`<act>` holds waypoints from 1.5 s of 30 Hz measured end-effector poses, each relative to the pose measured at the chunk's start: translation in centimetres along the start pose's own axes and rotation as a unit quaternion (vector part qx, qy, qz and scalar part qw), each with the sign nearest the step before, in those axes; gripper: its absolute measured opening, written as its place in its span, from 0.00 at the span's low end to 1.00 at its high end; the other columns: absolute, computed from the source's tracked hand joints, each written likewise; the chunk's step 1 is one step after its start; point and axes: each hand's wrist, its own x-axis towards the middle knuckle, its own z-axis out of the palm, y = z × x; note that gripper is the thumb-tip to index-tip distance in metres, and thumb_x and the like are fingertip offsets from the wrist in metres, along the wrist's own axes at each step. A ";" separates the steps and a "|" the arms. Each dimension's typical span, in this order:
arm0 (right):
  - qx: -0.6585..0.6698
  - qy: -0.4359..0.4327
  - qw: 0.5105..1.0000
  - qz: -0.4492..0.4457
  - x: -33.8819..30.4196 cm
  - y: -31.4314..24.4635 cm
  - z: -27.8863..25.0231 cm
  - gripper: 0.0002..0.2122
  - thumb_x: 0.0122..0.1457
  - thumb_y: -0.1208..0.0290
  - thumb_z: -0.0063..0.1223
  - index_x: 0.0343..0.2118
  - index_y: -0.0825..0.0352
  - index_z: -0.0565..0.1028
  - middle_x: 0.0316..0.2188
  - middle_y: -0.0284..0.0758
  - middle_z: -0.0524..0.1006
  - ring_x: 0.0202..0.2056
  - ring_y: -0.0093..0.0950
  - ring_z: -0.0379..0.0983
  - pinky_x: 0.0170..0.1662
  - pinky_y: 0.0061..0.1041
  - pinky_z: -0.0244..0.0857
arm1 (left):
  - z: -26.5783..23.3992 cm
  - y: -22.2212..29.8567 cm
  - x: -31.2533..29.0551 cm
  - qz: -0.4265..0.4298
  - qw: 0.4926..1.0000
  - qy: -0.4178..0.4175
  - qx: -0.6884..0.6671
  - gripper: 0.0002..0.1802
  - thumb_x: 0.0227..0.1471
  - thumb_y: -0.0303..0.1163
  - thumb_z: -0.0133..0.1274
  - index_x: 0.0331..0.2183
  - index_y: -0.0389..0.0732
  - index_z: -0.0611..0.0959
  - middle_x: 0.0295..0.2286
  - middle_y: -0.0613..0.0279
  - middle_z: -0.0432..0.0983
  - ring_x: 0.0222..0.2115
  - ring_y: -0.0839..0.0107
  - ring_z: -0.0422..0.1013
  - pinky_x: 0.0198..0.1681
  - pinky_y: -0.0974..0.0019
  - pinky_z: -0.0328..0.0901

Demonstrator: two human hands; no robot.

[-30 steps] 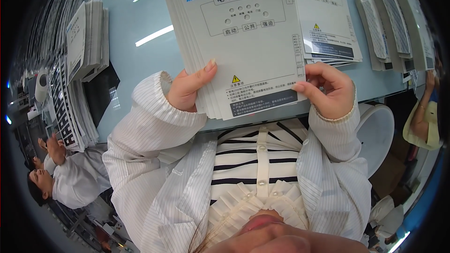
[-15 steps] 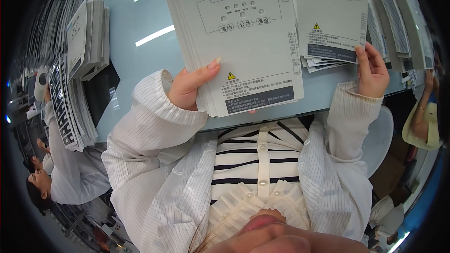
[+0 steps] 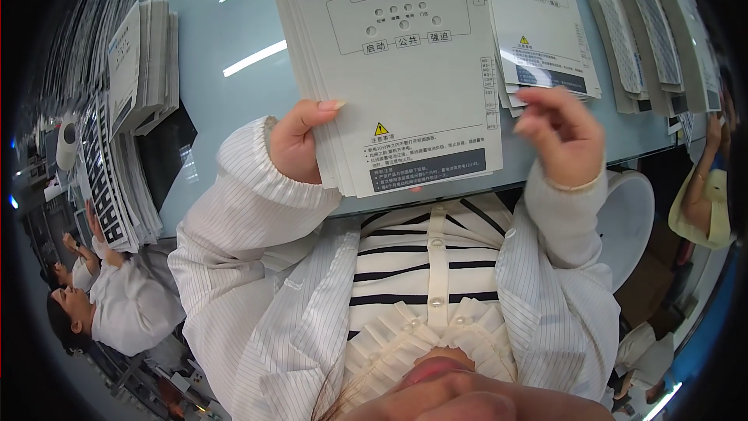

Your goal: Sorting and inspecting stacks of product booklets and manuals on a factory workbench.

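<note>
My left hand (image 3: 304, 140) grips a fanned stack of grey panel label sheets (image 3: 413, 97) by its left edge, thumb on top and the other fingers underneath. The top sheet carries a diagram, rows of small circles and a dark box along its lower edge. To the stack's right my right hand (image 3: 562, 136) hovers with bent, parted fingers and nothing visible in them. Just beyond it, a second pile of similar sheets (image 3: 545, 39) lies loosely on the table, partly overlapped by the held stack.
Piles of thick sheets (image 3: 650, 39) stand along the table's right side. On the left are another stack of printed sheets (image 3: 140, 62) and a black-and-white patterned pile (image 3: 117, 179). The glossy table (image 3: 226, 109) reflects light strips. Co-workers sit at the far left and right.
My right hand has let go of a sheet, which now lies on the right pile, and has drawn left toward the held stack. My left thumb has slid slightly left.
</note>
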 end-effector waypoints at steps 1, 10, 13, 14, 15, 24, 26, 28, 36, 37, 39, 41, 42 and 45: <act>-0.001 0.001 1.000 0.001 -0.1 -0.6 0.6 0.11 0.48 0.77 0.58 0.35 0.74 0.74 0.27 0.30 0.73 0.25 0.15 0.66 0.29 0.11 0.59 | 0.3 0.1 0.1 -0.001 1.000 -0.001 0.000 0.35 0.47 0.43 0.44 0.52 0.33 0.58 0.49 0.39 0.59 0.48 0.47 0.61 0.50 0.50 0.59; 0.081 0.011 0.991 0.101 -0.1 -1.0 1.0 0.10 0.49 0.76 0.57 0.35 0.70 0.75 0.26 0.29 0.75 0.19 0.11 0.61 0.21 0.08 0.52 | -1.0 -0.3 0.1 0.020 0.999 -0.021 -0.028 0.31 0.49 0.39 0.43 0.52 0.34 0.59 0.48 0.43 0.61 0.48 0.50 0.62 0.50 0.51 0.58; 0.113 0.121 0.982 0.091 0.5 1.2 -0.6 0.11 0.50 0.76 0.57 0.37 0.70 0.75 0.25 0.29 0.75 0.17 0.10 0.60 0.19 0.08 0.49 | -0.6 -0.4 0.2 0.013 0.995 -0.062 -0.073 0.29 0.50 0.38 0.43 0.51 0.34 0.60 0.48 0.45 0.62 0.48 0.50 0.63 0.50 0.50 0.58; 0.115 0.181 0.973 0.082 0.7 1.8 -1.3 0.11 0.51 0.75 0.57 0.38 0.71 0.74 0.26 0.29 0.75 0.18 0.10 0.60 0.20 0.08 0.50 | -0.2 -0.2 0.3 0.015 0.995 -0.070 -0.074 0.29 0.50 0.38 0.43 0.51 0.34 0.61 0.48 0.45 0.62 0.48 0.51 0.63 0.50 0.50 0.58; 0.115 0.240 0.961 0.073 0.9 2.4 -2.1 0.12 0.51 0.75 0.56 0.39 0.72 0.74 0.26 0.29 0.75 0.19 0.11 0.61 0.21 0.08 0.52 | 0.2 -0.1 0.4 0.017 0.994 -0.077 -0.075 0.29 0.49 0.38 0.43 0.50 0.33 0.61 0.47 0.45 0.63 0.47 0.51 0.63 0.50 0.50 0.58; -0.260 0.307 0.915 0.015 2.0 3.1 -2.6 0.14 0.45 0.72 0.63 0.36 0.69 0.77 0.22 0.27 0.71 0.18 0.12 0.57 0.22 0.13 0.55 | 0.5 0.1 0.1 -0.004 1.000 -0.005 0.002 0.29 0.49 0.37 0.45 0.51 0.35 0.62 0.45 0.47 0.65 0.46 0.57 0.65 0.49 0.57 0.61; -0.320 0.322 0.891 -0.003 2.1 2.3 -2.1 0.14 0.44 0.72 0.63 0.35 0.68 0.77 0.20 0.26 0.69 0.16 0.12 0.54 0.20 0.14 0.53 | 0.9 0.1 0.2 -0.004 1.000 0.000 0.008 0.29 0.49 0.37 0.45 0.51 0.35 0.62 0.46 0.47 0.65 0.46 0.57 0.65 0.49 0.57 0.61; -0.322 0.332 0.887 -0.013 1.9 1.3 -1.5 0.11 0.47 0.74 0.61 0.35 0.69 0.77 0.23 0.25 0.70 0.19 0.11 0.56 0.24 0.10 0.52 | 1.2 0.1 0.2 -0.003 1.000 0.005 0.015 0.29 0.49 0.37 0.45 0.51 0.35 0.62 0.46 0.47 0.65 0.46 0.57 0.65 0.49 0.57 0.61; 0.062 -0.120 0.989 0.055 -0.4 -1.2 1.1 0.04 0.48 0.78 0.57 0.27 0.71 0.74 0.22 0.26 0.70 0.22 0.13 0.61 0.26 0.11 0.54 | 1.3 0.1 0.1 -0.008 0.998 0.042 0.042 0.31 0.48 0.37 0.48 0.51 0.34 0.61 0.44 0.45 0.67 0.43 0.57 0.69 0.44 0.60 0.67; 0.062 -0.119 0.989 0.055 -0.5 -1.0 1.3 0.04 0.48 0.78 0.57 0.27 0.71 0.74 0.22 0.26 0.70 0.22 0.13 0.61 0.26 0.11 0.54 | 1.4 0.1 0.2 -0.008 0.998 0.041 0.042 0.31 0.48 0.37 0.48 0.51 0.34 0.61 0.44 0.45 0.67 0.43 0.57 0.69 0.44 0.60 0.67; 0.188 -0.082 0.972 0.111 -0.8 -0.3 1.9 0.06 0.48 0.77 0.59 0.27 0.71 0.75 0.21 0.25 0.70 0.18 0.11 0.58 0.22 0.11 0.52 | 1.4 0.1 0.4 -0.014 0.997 0.039 0.058 0.30 0.48 0.38 0.48 0.51 0.34 0.62 0.44 0.45 0.67 0.43 0.58 0.69 0.45 0.59 0.66; 0.185 -0.081 0.972 0.119 -0.6 -0.7 1.7 0.05 0.49 0.76 0.57 0.28 0.71 0.74 0.21 0.26 0.71 0.18 0.11 0.58 0.21 0.11 0.50 | 1.3 -0.1 0.3 -0.005 0.998 0.044 0.052 0.30 0.48 0.38 0.47 0.50 0.34 0.62 0.44 0.46 0.67 0.43 0.58 0.69 0.45 0.59 0.66; 0.181 -0.079 0.972 0.128 -0.5 -0.8 1.6 0.05 0.50 0.76 0.56 0.28 0.71 0.74 0.22 0.26 0.71 0.17 0.11 0.58 0.20 0.10 0.49 | 1.2 -0.2 0.3 0.002 0.998 0.047 0.047 0.29 0.49 0.38 0.47 0.50 0.34 0.63 0.44 0.46 0.67 0.43 0.58 0.69 0.45 0.59 0.65; 0.162 0.048 0.973 0.158 -0.1 -0.1 0.9 0.07 0.51 0.73 0.56 0.32 0.70 0.75 0.22 0.26 0.73 0.16 0.10 0.56 0.18 0.10 0.47 | 0.6 -0.3 0.0 -0.005 0.998 0.046 0.041 0.28 0.50 0.38 0.47 0.50 0.34 0.63 0.44 0.47 0.67 0.43 0.58 0.68 0.46 0.60 0.65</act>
